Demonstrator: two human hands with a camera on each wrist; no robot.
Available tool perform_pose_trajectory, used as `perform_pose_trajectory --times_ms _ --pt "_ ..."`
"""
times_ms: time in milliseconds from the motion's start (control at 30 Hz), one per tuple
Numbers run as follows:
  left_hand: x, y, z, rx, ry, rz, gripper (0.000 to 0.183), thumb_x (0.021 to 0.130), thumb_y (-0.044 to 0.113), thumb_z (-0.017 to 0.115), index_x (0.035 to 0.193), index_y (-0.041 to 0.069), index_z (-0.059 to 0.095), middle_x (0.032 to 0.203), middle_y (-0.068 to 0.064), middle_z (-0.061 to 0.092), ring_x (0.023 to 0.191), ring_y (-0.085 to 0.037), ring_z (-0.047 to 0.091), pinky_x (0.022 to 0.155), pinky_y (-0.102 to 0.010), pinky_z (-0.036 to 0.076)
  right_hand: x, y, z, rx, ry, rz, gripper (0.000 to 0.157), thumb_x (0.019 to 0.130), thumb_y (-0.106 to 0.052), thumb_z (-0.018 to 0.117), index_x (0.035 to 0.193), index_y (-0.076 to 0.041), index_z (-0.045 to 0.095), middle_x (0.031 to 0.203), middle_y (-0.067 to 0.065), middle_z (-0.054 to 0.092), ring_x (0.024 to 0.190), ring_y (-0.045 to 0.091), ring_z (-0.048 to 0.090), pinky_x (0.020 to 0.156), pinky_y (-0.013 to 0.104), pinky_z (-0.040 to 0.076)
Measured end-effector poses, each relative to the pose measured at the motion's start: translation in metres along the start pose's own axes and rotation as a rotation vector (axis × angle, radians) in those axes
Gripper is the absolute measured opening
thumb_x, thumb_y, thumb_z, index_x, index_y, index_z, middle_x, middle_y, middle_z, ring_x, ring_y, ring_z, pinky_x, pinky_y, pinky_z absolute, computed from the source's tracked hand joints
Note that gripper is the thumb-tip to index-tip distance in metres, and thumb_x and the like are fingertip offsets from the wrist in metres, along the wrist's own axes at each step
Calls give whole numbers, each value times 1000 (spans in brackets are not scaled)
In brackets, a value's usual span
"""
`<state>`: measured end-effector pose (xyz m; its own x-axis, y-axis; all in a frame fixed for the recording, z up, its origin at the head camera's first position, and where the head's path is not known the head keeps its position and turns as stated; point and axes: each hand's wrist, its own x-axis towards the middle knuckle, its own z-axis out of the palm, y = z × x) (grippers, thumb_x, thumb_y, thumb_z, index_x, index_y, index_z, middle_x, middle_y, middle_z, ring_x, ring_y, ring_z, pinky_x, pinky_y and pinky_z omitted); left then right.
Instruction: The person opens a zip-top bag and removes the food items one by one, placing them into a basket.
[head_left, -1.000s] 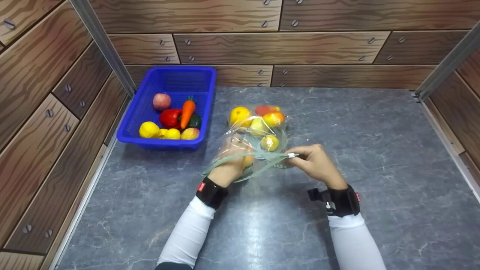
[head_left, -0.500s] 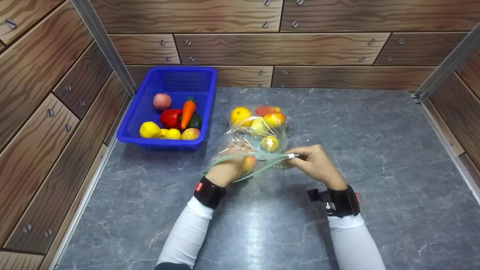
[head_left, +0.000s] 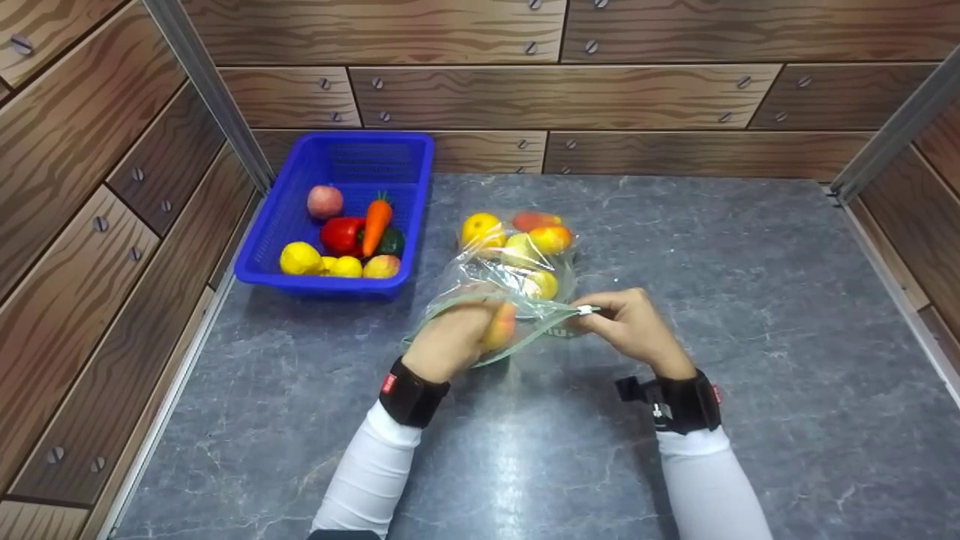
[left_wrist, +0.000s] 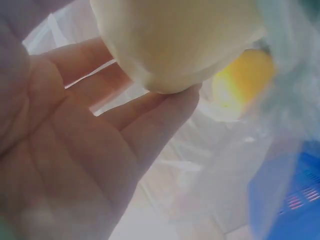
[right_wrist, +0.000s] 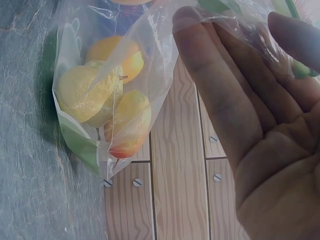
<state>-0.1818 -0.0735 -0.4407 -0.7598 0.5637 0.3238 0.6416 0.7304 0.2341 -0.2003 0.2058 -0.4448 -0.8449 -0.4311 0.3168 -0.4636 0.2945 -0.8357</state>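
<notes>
Left hand (head_left: 452, 337) grips yellow-red fruit (head_left: 500, 328) inside clear bag (head_left: 480, 271). Right hand (head_left: 631, 328) pinches bag's rim (head_left: 517, 349); yellow-orange fruit (head_left: 482, 231) beyond left hand.

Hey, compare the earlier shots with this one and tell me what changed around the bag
The left hand has drawn back slightly toward the person and leftward in the mouth of the clear bag, which gapes wider. The red-and-yellow fruit it holds shows more fully. Nothing was visibly let go. The right hand still pinches the bag's edge by the white slider; the blue basket stayed put.
</notes>
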Motion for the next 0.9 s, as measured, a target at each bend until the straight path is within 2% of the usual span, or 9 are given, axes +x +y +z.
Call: perform_pose_trajectory --times_ms 133,333,533,667,900 --pt "-1 5 -8 -31 -17 -22 27 89 5 73 115 9 65 105 -6 69 97 -24 68 87 -38 58 -1 0 -1 9 1 17 10 92 4 71 100 5 79 86 17 78 72 4 73 69 21 60" --pt "-5 10 -19 -30 -30 -21 52 78 9 86 125 4 64 111 -9 71 97 -27 69 86 -41 59 -1 1 -1 24 -6 12 11 93 3 71 100 5 79 88 17 78 73 5 74 70 23 61" --pt "-8 16 -30 0 -14 11 61 72 7 90 127 6 63 130 -8 66 115 -26 65 102 -39 53 -1 1 -1 39 0 16 11 93 6 70 101 8 78 88 20 77 74 5 74 70 24 62" --pt "-10 20 -37 5 -12 26 62 70 5 90 126 7 63 130 -6 63 117 -25 62 106 -38 50 -1 0 -2 36 1 17 11 92 6 70 101 8 78 88 21 77 74 5 74 70 24 61" --pt "-13 23 -46 -30 -7 40 68 70 7 92 131 8 61 126 -2 61 114 -24 58 105 -38 49 -1 -1 -1 21 8 14 10 92 4 71 99 6 78 88 19 77 73 5 74 69 23 61"
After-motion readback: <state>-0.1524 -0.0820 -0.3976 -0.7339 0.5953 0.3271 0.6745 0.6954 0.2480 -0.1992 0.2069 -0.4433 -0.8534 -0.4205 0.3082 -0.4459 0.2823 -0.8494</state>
